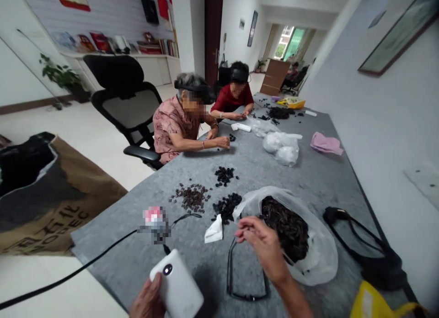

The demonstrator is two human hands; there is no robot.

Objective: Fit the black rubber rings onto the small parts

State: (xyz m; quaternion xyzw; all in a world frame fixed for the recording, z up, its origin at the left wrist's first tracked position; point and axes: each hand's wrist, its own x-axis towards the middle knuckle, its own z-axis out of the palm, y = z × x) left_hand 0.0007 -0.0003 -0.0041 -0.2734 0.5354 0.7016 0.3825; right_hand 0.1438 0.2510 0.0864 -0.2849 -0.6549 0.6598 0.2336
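My left hand (148, 297) is closed around a white power bank (181, 283) with a small round display near its top. A black cable (167, 249) runs from its upper end. My right hand (262, 247) hovers with loosely bent fingers and nothing visible in them, beside a clear plastic bag (325, 254) full of dark, elongated pieces (286, 226). Black-framed glasses (248, 297) lie partly below that hand, with one temple ending near its fingertips. A crumpled white tissue (214, 230) lies to the left, beside a pile of small black pieces (227, 207).
Brown pieces (193, 197) and another black heap (224, 175) lie farther off. A black strapped headset (372, 254) rests at right, near a yellow item (368, 302). Two people (178, 121) sit along the left side. Tied bags (283, 146) and a pink cloth (325, 143) lie beyond.
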